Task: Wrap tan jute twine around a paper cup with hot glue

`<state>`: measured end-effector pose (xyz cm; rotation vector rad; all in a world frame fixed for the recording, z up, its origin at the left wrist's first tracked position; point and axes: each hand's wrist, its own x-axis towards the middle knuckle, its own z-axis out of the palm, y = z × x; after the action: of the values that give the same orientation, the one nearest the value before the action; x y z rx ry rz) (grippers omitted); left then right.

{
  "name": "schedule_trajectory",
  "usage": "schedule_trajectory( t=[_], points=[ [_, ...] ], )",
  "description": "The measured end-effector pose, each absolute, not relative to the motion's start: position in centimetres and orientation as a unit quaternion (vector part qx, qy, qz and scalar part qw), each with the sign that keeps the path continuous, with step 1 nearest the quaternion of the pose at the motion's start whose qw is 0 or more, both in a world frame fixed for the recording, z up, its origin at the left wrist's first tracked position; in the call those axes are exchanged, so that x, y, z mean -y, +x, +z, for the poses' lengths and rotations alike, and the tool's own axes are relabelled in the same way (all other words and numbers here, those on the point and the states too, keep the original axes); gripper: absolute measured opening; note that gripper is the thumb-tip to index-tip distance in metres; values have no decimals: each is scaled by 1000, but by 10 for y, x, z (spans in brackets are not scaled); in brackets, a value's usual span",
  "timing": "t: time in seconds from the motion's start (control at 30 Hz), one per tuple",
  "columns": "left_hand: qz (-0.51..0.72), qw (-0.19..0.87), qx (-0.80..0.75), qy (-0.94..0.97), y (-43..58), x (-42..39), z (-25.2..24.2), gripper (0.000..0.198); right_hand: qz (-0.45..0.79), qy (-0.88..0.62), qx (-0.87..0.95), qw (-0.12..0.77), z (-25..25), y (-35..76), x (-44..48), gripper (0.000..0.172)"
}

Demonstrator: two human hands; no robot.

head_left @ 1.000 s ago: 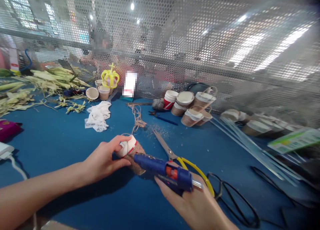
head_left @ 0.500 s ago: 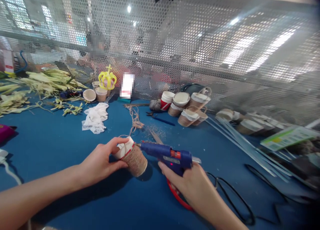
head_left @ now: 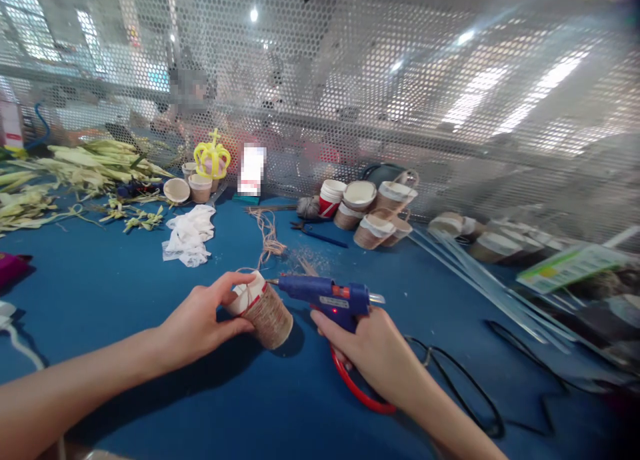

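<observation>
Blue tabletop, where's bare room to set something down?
Bare patches: between the crumpled white cloth and the left forearm; between the blue plastic glue gun and clear slender sticks. Crowded: the far edge, with pale green husks and brown twine-wrapped cups.

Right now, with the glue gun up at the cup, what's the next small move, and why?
I'd probably ease the nozzle of the glue gun along the white band of the twine-wrapped cup: the right hand has it pointed there, the left hand grips the tilted cup, and that band shows mostly bare. Whether the nozzle touches is unclear.
</observation>
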<state>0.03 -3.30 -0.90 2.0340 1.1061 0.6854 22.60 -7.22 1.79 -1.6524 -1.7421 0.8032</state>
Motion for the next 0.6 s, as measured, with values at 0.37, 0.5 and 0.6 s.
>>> schedule_trajectory(
  t=[0.37, 0.5, 0.6],
  points=[
    [271, 355, -431, 785, 0, 32, -13, 47, 262, -611, 684, 299, 37, 220, 79, 21],
    [267, 357, -433, 784, 0, 32, -12, 48, 269, -651, 643, 300, 30, 218, 80, 19],
    [271, 362, -427, 783, 0, 32, -13, 48, 259, -652, 645, 302, 28, 216, 84, 16]
  ],
)
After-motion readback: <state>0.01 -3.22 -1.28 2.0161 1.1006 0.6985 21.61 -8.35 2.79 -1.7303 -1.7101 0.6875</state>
